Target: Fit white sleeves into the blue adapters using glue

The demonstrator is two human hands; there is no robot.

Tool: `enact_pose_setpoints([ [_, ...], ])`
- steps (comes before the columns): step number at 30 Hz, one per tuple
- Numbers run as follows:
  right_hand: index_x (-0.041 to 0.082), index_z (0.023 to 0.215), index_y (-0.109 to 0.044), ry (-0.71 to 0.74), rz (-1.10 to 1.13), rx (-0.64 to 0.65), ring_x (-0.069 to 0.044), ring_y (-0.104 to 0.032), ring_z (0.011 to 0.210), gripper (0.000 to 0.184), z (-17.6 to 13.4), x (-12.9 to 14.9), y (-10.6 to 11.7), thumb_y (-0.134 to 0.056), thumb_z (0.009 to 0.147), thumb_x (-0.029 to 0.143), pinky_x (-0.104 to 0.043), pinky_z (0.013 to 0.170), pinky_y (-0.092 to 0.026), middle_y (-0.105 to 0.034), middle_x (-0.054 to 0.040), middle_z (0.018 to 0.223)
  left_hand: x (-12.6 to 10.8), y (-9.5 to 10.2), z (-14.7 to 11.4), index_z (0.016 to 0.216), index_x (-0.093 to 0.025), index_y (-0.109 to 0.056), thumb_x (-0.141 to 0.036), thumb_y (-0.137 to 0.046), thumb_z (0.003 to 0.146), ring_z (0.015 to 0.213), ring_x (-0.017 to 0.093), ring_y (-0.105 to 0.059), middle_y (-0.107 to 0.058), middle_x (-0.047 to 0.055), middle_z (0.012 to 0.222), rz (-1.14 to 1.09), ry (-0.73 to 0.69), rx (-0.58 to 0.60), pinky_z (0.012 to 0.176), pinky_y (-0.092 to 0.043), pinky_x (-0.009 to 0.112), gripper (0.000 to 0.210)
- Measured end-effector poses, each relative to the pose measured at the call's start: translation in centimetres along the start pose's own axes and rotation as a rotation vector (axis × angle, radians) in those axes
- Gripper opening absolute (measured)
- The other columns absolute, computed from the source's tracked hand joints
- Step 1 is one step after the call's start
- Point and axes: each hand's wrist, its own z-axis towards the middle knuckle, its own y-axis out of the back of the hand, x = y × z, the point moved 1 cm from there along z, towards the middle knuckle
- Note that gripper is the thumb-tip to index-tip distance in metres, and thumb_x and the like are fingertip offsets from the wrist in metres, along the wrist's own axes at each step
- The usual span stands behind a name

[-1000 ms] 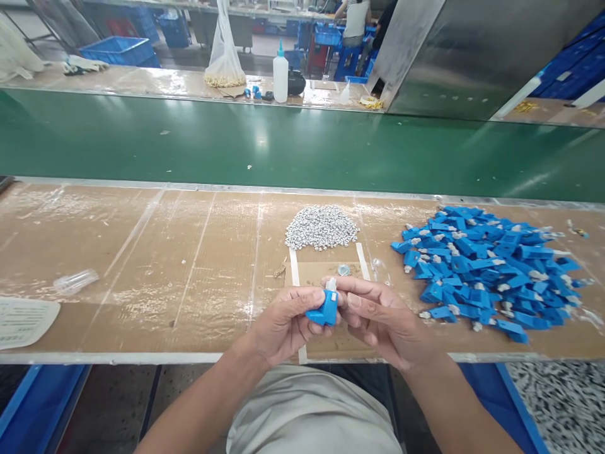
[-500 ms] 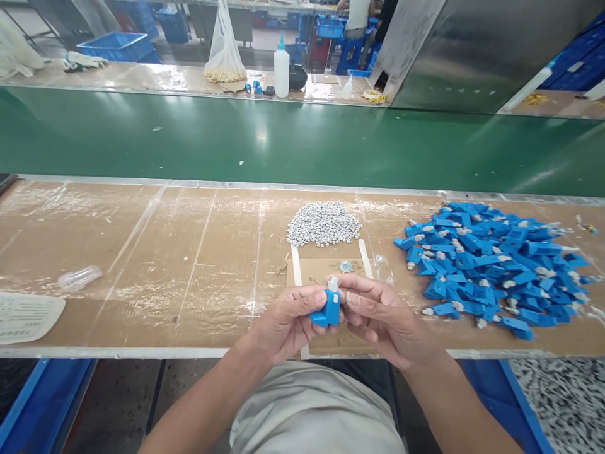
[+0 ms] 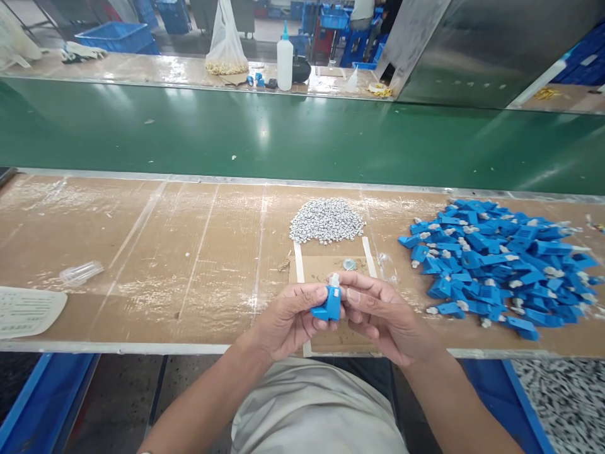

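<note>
Near the table's front edge, a small blue plastic part (image 3: 333, 306) with a whitish tip (image 3: 334, 280) on top is held up between both hands. My left hand (image 3: 290, 318) is closed on its left side, thumb across the front. From the right, my right hand (image 3: 385, 309) pinches at the upper part, index finger by the whitish tip; its exact contact is partly hidden. Beyond the hands is a heap of small grey-white pieces (image 3: 326, 221). To the right lies a large pile of similar blue parts (image 3: 496, 265), many with whitish tips.
A green conveyor belt (image 3: 189, 132) runs behind the cardboard-covered table (image 3: 142, 252). On the left are a clear plastic piece (image 3: 81, 273) and a printed sheet (image 3: 31, 312). A white bottle (image 3: 284, 63) and a plastic bag (image 3: 225, 47) stand on the far ledge.
The view has shifted slightly. Both hands keep the blue part in nearly the same place, with only a slight turn of it; nothing has been let go.
</note>
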Motion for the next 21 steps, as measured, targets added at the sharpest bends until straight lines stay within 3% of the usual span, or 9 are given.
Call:
enact_pose_setpoints([
  [21, 0.017, 0.102, -0.079, 0.151, -0.201, 0.024, -0.003, -0.038, 0.044, 0.033, 0.2, 0.5, -1.2, -0.085, 0.077, 0.037, -0.017, 0.040, -0.028, -0.050, 0.0042, 0.062, -0.5, 0.2, 0.0, 0.075, -0.010, -0.069, -0.038, -0.081, 0.080, 0.051, 0.004, -0.050, -0.056, 0.000, 0.065, 0.116, -0.009, -0.108, 0.051, -0.046, 0.014, 0.031],
])
